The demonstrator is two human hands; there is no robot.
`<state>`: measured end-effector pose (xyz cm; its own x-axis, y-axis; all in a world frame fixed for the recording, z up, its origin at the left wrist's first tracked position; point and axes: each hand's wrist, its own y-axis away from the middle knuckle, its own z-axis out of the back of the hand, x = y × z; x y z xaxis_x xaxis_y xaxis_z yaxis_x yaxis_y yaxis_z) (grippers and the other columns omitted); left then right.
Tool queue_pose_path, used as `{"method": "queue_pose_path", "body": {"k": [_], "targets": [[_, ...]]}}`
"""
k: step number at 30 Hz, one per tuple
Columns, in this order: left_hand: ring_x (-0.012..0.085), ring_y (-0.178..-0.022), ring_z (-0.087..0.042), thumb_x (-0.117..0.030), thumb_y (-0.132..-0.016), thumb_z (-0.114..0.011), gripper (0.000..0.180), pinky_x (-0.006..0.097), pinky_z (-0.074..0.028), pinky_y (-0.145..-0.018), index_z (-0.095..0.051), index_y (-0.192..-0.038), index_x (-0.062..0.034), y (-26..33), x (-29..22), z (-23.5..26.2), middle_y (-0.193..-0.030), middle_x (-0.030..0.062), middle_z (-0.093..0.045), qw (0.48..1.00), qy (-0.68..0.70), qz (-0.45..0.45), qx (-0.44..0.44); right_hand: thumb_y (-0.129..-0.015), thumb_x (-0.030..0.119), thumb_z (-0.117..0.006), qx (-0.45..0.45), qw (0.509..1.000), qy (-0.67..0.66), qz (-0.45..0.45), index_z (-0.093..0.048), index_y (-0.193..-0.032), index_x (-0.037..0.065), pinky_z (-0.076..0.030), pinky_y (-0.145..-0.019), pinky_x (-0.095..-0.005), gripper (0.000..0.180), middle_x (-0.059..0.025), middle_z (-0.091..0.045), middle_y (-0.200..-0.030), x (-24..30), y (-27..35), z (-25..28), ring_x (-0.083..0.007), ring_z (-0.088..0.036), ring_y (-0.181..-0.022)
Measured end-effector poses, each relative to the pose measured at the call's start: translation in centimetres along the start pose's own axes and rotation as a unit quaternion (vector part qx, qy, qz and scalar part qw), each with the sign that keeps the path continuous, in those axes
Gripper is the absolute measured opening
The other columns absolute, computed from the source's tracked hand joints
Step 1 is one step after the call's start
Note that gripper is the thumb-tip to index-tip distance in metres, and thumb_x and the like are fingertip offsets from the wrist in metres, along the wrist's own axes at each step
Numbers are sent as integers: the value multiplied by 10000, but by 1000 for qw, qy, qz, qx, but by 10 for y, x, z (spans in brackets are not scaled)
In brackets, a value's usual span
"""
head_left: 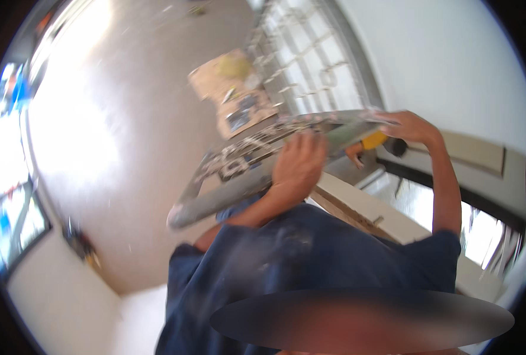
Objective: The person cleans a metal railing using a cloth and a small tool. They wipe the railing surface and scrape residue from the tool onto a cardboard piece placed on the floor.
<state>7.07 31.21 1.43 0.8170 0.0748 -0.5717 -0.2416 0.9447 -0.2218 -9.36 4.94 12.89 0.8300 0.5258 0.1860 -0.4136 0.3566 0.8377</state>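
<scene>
Indoor room, apparently work site; home or shop, cannot tell. Signs: torn brown cardboard sheet (206,83) with small blurred items (242,112) on smooth shiny grey-brown floor (156,154); grey tubular metal frame with ornate latticework (230,192); light metal lattice (307,54) beside plain white wall (446,65); dark-framed bright window (414,198).

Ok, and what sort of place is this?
Probably a room being built or renovated: a framed ornamental grille is being handled, a second grille stands by the white wall, and cardboard bearing loose items lies on the floor.
</scene>
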Motion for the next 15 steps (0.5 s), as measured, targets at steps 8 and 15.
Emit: {"method": "queue_pose_path", "body": {"k": [8,15], "targets": [[273,-901,-599,-128,-793,-628,207,376,-507,-764,-616,-975,-29,16,2,-9,-976,114,-597,997,-12,-9,-69,-939,531,-609,-53,997,-49,5,-522,-1470,69,-518,-546,-283,709,-143,-623,-1367,7,-13,-23,-164,-622,-790],[276,-907,-610,-89,-789,-625,185,389,-517,-755,-607,-965,-36,11,-5,-3,-946,99,-596,987,-39,-14,-156,-902,579,-633,-76,997,-23,23,-549,-1453,94,-500,-498,-286,738,-133,-666,-1249,15,-15,-30,-143,-568,-618]]}}
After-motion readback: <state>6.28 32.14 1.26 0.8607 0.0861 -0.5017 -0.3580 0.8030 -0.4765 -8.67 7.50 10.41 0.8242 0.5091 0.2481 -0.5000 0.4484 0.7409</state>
